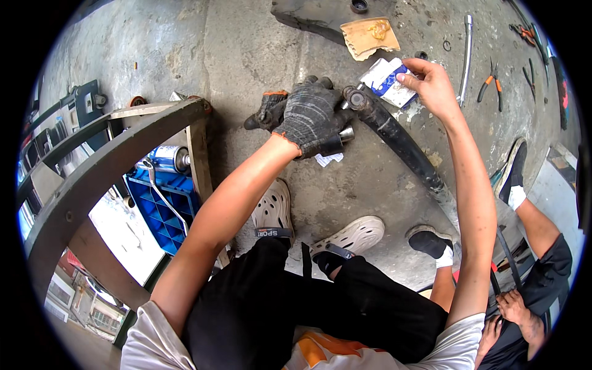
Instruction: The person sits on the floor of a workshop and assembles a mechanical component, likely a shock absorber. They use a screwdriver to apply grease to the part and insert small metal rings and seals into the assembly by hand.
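My left hand, in a dark grey knit glove with an orange cuff edge, curls over a black cylindrical piece with a shiny metal end. Its palm side is hidden. A second dark glove lies against it on the left. My bare right hand pinches a small white and blue carton between thumb and fingers. Just below the carton, a long black shock absorber-like tube slants across the floor, its metal eye end near my left hand. White crumpled paper lies under the left wrist.
Torn cardboard with yellowish grease lies beyond the carton. Rightward are a long metal bar and orange-handled pliers. A metal frame and blue crate stand left. Another person's hands and shoes are close on the right.
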A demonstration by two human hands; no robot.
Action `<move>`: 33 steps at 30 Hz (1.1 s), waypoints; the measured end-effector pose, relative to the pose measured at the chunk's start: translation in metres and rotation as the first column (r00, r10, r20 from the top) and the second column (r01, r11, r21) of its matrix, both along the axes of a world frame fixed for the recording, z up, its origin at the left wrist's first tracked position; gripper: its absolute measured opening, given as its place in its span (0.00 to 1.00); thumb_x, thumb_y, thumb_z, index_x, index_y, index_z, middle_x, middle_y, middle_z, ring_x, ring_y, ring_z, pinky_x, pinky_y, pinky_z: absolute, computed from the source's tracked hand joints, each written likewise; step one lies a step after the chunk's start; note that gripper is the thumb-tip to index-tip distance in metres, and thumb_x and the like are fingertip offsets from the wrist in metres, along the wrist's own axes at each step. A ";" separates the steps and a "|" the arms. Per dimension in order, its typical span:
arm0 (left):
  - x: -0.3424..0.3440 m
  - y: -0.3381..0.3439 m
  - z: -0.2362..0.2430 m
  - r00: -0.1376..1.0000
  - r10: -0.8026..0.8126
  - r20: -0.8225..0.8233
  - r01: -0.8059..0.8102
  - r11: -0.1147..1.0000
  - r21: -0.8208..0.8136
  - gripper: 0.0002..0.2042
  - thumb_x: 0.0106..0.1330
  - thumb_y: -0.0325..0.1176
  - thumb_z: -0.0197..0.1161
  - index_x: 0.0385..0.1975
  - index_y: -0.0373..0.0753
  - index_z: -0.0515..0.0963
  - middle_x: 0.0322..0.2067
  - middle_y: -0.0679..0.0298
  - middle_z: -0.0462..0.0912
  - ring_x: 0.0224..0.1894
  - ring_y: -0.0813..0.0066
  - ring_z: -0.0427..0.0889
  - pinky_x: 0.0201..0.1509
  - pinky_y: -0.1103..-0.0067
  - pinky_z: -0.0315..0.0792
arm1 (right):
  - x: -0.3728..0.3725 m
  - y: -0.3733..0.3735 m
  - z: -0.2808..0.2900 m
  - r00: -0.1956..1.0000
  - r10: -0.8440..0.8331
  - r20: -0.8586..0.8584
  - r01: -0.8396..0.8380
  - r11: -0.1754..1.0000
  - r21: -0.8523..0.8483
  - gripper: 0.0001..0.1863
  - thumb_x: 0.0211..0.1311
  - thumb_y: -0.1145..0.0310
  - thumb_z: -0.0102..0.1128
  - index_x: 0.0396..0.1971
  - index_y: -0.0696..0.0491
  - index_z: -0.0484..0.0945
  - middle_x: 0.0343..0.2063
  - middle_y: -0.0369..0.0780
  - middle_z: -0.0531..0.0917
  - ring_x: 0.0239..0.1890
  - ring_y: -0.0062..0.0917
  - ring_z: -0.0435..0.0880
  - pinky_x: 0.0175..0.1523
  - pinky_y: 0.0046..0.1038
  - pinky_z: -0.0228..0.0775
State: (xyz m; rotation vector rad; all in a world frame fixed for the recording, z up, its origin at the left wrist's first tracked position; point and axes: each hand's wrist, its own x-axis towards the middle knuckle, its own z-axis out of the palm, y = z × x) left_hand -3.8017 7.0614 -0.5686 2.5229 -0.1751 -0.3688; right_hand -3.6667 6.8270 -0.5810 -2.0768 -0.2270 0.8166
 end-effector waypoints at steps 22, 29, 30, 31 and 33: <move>0.001 -0.002 0.004 0.999 0.001 -0.047 -0.001 1.000 0.001 0.14 0.58 0.45 0.64 0.30 0.38 0.83 0.31 0.53 0.78 0.40 0.53 0.76 0.46 0.63 0.71 | 0.006 0.008 0.009 0.997 0.082 -0.010 -0.081 0.997 0.017 0.17 0.57 0.70 0.67 0.46 0.61 0.81 0.38 0.44 0.86 0.39 0.23 0.83 0.47 0.26 0.73; 0.000 -0.003 0.002 0.999 0.008 -0.038 -0.009 1.000 -0.006 0.14 0.58 0.45 0.65 0.30 0.39 0.83 0.31 0.54 0.79 0.40 0.54 0.76 0.46 0.63 0.71 | 0.013 0.007 0.011 0.991 0.127 -0.039 -0.126 0.991 0.035 0.18 0.59 0.71 0.66 0.48 0.63 0.79 0.40 0.42 0.86 0.41 0.21 0.82 0.49 0.25 0.73; 0.001 -0.003 0.002 0.998 -0.001 -0.061 0.001 1.000 -0.011 0.15 0.58 0.45 0.64 0.31 0.38 0.83 0.32 0.53 0.79 0.41 0.53 0.76 0.48 0.62 0.70 | 0.015 0.005 0.010 0.989 0.130 -0.065 -0.125 0.989 0.072 0.19 0.59 0.71 0.66 0.48 0.63 0.79 0.41 0.42 0.86 0.41 0.21 0.82 0.50 0.25 0.73; 0.001 -0.002 0.002 0.996 -0.007 -0.085 0.006 1.000 -0.009 0.16 0.58 0.45 0.64 0.33 0.37 0.83 0.34 0.52 0.79 0.42 0.52 0.76 0.49 0.61 0.70 | 0.016 0.002 0.011 0.986 0.140 -0.092 -0.132 0.987 0.089 0.19 0.59 0.71 0.66 0.49 0.64 0.79 0.41 0.41 0.85 0.42 0.22 0.82 0.51 0.25 0.72; 0.000 0.001 0.003 0.993 -0.002 -0.119 0.001 1.000 -0.009 0.16 0.58 0.45 0.63 0.34 0.36 0.82 0.35 0.51 0.80 0.43 0.51 0.76 0.50 0.61 0.70 | 0.021 -0.007 0.014 0.976 0.163 -0.146 -0.146 0.982 0.120 0.20 0.59 0.72 0.66 0.50 0.64 0.78 0.42 0.41 0.85 0.44 0.22 0.81 0.53 0.26 0.72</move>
